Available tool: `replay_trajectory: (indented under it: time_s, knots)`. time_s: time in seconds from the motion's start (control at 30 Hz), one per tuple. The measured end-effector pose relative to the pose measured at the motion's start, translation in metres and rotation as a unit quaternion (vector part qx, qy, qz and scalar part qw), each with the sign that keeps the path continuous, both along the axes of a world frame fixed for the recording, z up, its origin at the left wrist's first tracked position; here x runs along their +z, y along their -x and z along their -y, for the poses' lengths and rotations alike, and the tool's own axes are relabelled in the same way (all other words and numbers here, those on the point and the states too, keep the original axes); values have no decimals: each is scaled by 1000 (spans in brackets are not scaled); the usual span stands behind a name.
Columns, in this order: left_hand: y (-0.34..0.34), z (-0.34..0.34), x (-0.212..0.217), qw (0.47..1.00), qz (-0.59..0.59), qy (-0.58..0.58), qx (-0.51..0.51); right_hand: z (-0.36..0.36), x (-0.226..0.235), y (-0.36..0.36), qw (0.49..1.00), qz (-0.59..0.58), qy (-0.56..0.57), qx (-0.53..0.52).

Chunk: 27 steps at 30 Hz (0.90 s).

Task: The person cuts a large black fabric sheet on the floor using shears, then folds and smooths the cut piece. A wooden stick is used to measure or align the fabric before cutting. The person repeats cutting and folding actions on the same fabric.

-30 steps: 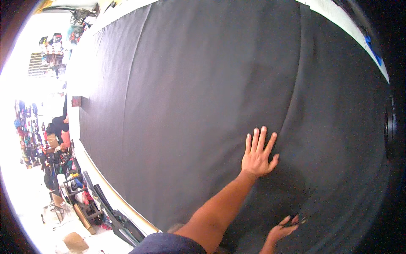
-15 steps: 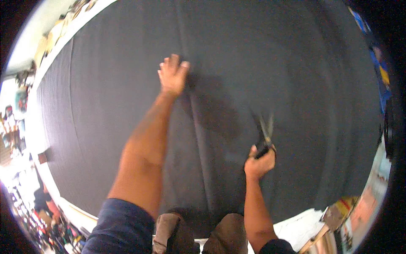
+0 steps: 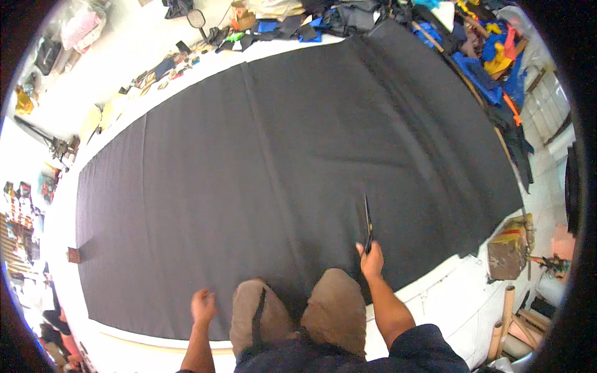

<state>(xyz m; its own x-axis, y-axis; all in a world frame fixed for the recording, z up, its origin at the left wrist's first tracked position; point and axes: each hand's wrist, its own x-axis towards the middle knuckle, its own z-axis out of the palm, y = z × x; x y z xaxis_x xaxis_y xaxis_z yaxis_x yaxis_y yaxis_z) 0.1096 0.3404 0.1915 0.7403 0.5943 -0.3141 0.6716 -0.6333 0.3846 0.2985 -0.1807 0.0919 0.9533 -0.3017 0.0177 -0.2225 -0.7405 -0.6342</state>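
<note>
A large sheet of black cloth (image 3: 280,155) lies spread flat over a white table (image 3: 435,292). My right hand (image 3: 372,261) grips black scissors (image 3: 367,222) whose blades point away from me over the cloth. My left hand (image 3: 203,306) hovers over the near edge of the cloth with loosely curled fingers and holds nothing. My knees, in tan trousers (image 3: 336,311), rest on the cloth between the two hands.
Piles of blue, black and coloured fabric scraps (image 3: 479,56) crowd the far right of the table. A cardboard box (image 3: 507,248) and cardboard tubes (image 3: 507,317) stand at the right. Small tools lie along the far white edge (image 3: 174,59). A small brown block (image 3: 74,255) sits left.
My left hand has pulled back from flat on the far cloth to the near edge. The view has widened to show the whole sheet; my right hand still holds the scissors.
</note>
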Motion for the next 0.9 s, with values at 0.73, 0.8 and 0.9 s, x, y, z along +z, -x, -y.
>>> replay_trajectory:
  time_s: [0.73,0.8,0.9]
  knots:
    - [123,126,67,968,170,-56,-177,110,-63,426,888,-435,149,15]
    - [138,127,78,974,155,-56,-155,75,-13,345,942,-309,132,16]
    - [142,141,84,972,135,-62,-180,41,-20,246,984,-70,7,166]
